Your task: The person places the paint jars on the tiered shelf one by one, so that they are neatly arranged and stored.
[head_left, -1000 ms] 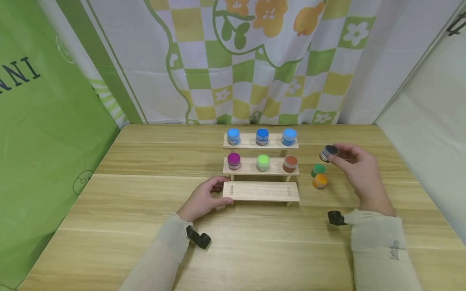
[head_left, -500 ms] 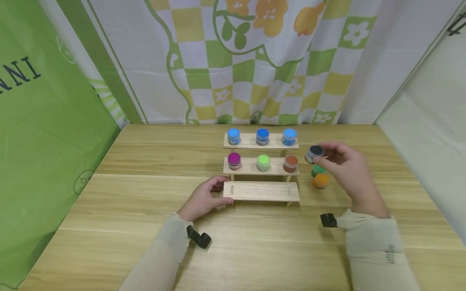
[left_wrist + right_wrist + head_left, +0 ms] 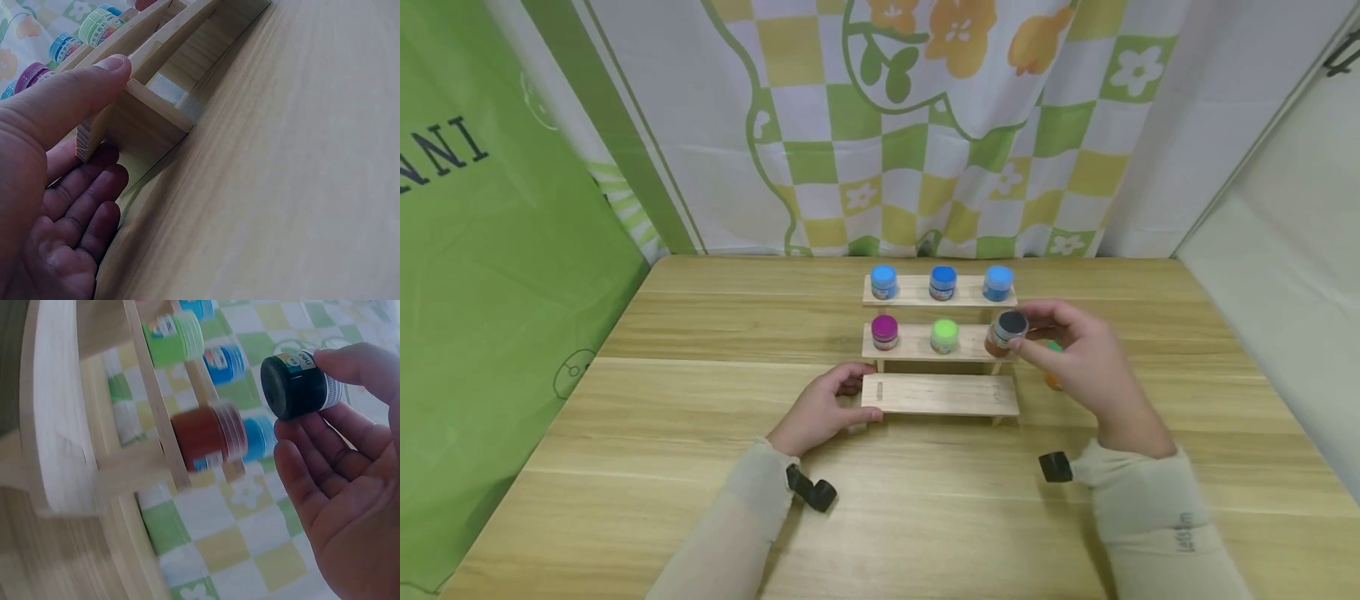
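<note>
My right hand pinches a black paint jar between thumb and fingers, above the table. In the head view that jar overlaps the brown jar at the right end of the middle shelf; the right wrist view shows a gap between the two. My left hand grips the left end of the three-step wooden rack at its bare lowest shelf, thumb on the board's edge and fingers curled underneath. A purple jar and a light green jar share the middle shelf.
Three blue jars line the top shelf. Right of the rack, partly hidden by my right hand, are a green jar and an orange jar on the wooden table. A patterned curtain hangs behind the table.
My right hand has carried the black jar leftward, from beyond the green and orange jars to the rack's right end. My left hand stays on the rack.
</note>
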`<state>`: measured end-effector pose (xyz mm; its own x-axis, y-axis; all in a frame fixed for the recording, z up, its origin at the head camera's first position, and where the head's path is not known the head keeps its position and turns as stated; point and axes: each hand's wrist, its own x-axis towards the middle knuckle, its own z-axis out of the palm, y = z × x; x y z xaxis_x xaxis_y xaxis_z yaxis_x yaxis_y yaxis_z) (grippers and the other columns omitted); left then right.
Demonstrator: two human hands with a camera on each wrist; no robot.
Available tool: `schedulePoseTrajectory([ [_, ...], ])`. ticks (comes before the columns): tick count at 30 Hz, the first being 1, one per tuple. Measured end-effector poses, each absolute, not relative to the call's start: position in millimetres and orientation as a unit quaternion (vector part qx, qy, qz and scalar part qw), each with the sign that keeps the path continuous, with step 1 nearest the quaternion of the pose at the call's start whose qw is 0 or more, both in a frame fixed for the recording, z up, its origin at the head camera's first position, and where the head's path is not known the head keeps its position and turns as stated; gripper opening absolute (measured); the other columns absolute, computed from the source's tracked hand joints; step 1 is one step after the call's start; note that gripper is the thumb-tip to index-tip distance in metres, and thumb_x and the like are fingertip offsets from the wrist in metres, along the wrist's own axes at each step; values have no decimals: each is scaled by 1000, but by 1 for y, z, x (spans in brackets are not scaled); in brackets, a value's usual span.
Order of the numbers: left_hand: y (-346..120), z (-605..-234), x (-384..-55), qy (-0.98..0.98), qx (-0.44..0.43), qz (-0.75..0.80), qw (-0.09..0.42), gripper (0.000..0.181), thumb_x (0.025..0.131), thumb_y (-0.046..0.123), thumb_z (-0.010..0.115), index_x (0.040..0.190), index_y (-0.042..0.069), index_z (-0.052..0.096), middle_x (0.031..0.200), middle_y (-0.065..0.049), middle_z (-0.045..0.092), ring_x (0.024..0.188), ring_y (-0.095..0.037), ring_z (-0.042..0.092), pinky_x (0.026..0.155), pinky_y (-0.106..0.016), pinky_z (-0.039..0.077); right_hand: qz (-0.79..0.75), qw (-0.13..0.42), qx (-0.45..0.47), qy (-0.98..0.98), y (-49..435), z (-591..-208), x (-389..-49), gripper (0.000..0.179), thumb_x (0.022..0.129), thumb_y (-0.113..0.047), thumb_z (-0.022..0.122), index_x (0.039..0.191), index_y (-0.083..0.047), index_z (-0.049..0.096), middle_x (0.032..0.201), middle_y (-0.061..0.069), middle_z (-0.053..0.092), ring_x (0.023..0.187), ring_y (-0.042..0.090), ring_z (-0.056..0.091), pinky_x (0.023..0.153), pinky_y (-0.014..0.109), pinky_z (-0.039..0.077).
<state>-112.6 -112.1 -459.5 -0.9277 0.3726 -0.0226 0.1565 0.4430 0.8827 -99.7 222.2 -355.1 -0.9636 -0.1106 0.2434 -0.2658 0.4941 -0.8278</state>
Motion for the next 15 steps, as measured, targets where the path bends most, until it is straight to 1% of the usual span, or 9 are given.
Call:
schedulePoseTrajectory([
  [3, -112, -459, -112, 843, 156, 503, 108, 62, 68, 42, 80, 123, 27, 55, 113, 6, 57, 102, -15, 55, 91, -37, 43, 496, 82, 136, -853, 214, -355, -99, 36, 81, -18, 74, 114, -11, 62, 105, 2, 64, 89, 11, 62, 74, 18, 49],
  [7, -112, -459, -112, 844, 157, 502, 107, 62, 68, 42, 80, 123, 28, 55, 114, 6, 57, 103, -15, 54, 91, -37, 43, 511, 85, 189, -834, 203, -356, -98, 34, 79, -8, 74, 111, -8, 62, 105, 4, 64, 88, 18, 63, 76, 20, 50],
  [11, -112, -460, -113, 845, 156, 500, 106, 61, 69, 41, 80, 123, 29, 54, 114, 6, 57, 103, -15, 54, 91, -37, 43, 518, 62, 203, -829, 191, -360, -96, 33, 80, -9, 74, 110, -8, 62, 105, 4, 64, 89, 20, 63, 77, 23, 51],
  [15, -113, -460, -113, 846, 155, 499, 105, 62, 68, 41, 81, 123, 28, 54, 114, 6, 57, 103, -15, 54, 91, -36, 43, 521, 35, 211, -826, 180, -364, -96, 32, 81, -9, 73, 110, -6, 61, 106, 5, 63, 92, 20, 62, 81, 32, 52],
])
